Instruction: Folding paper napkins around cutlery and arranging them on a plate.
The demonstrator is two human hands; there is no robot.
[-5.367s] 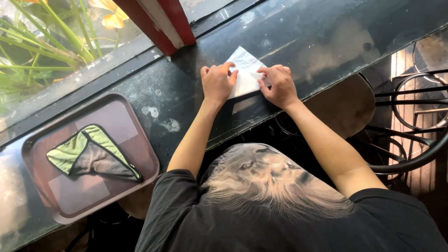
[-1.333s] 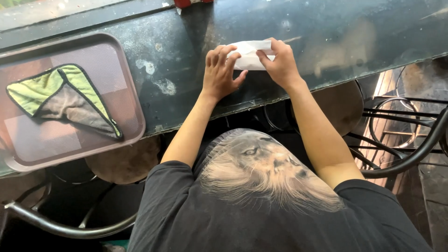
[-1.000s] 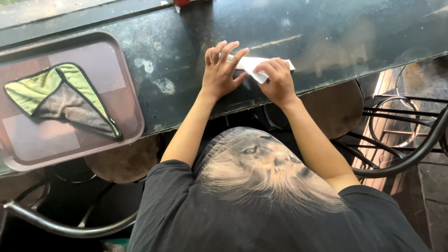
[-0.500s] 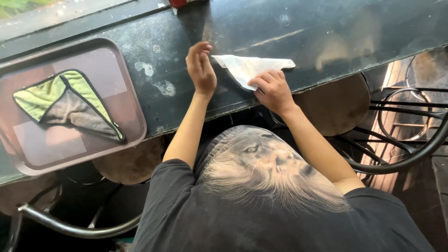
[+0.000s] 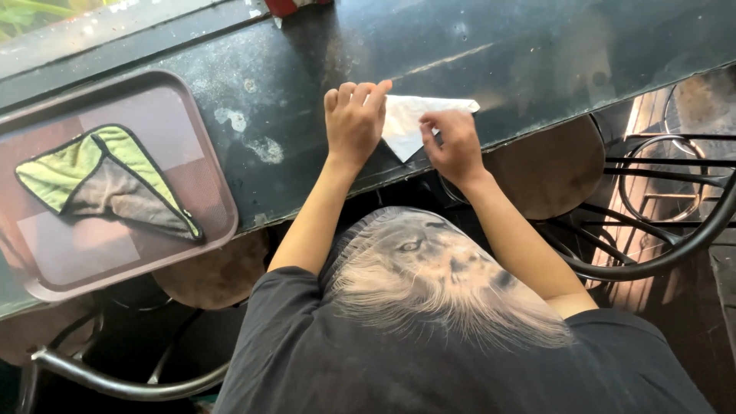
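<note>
White folded paper napkin (image 5: pixel 410 123) is lying on the dark, worn stone desk (image 5: pixel 537 54), close to its near edge, one pointed corner aiming toward the person. Left hand (image 5: pixel 354 123) is resting palm-down with fingers curled over the napkin's left edge, covering part of it and pressing rather than gripping. Right hand (image 5: pixel 454 146) is sitting at the napkin's right lower side, fingertips bent down and pinching or pressing the fold; whether it is actually gripping the paper cannot be told. The napkin is showing between the two hands.

Red object (image 5: pixel 295 6) is standing at the far edge of the desk, cut off by the frame, well apart from the hands; no label is readable.

Brownish rounded-rectangle plastic tray (image 5: pixel 46 268) is sitting at the left end of the desk, well apart from the napkin. A green-and-grey cloth with dark trim (image 5: pixel 107 180) is lying crumpled in it.

Black metal chair frame (image 5: pixel 667 230) is showing at the right, below desk level.
</note>
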